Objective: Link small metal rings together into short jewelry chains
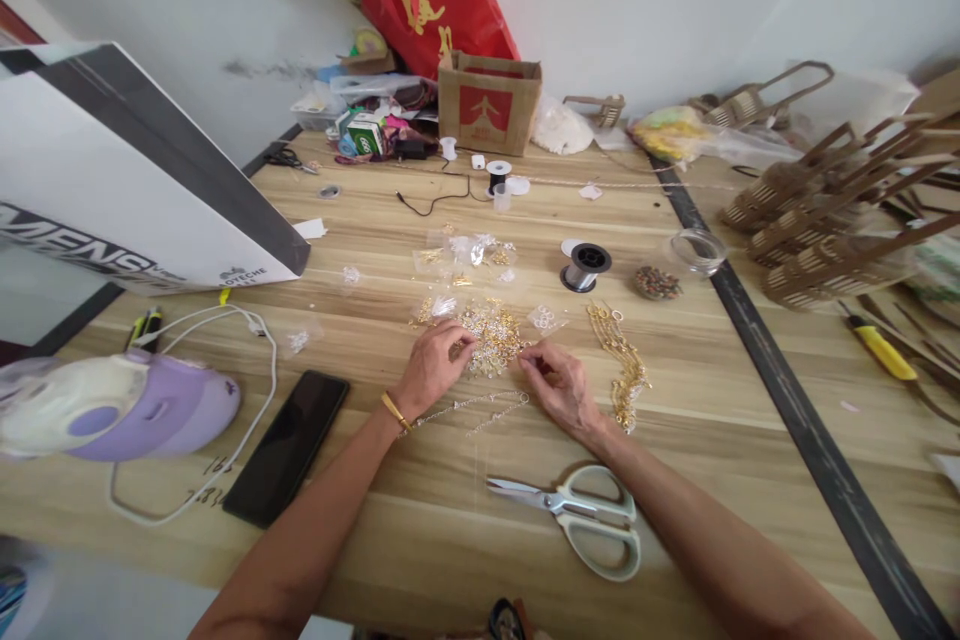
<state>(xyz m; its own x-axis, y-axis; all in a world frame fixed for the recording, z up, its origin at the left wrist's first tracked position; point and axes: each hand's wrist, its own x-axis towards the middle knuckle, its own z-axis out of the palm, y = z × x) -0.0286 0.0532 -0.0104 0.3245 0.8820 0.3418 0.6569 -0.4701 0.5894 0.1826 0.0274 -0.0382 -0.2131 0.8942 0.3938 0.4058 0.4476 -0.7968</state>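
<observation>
Pale-handled steel scissors [553,500] lie near the right forearm [697,520]; left hand [436,360] and right hand [561,386] pinch narrowly — contents unclear — beside small gold-and-silver beads [491,325].

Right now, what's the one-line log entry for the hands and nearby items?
left hand: pinched, at findings pile | right hand: pinched, at pile's edge | grip contents: unclear | scissors: on table | gold chains: right of pile

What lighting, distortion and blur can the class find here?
Head view: soft, fairly even light, faint shadow by the scissors; the white box looks stretched toward the left edge; the central pile of small pieces is too soft to separate.
</observation>
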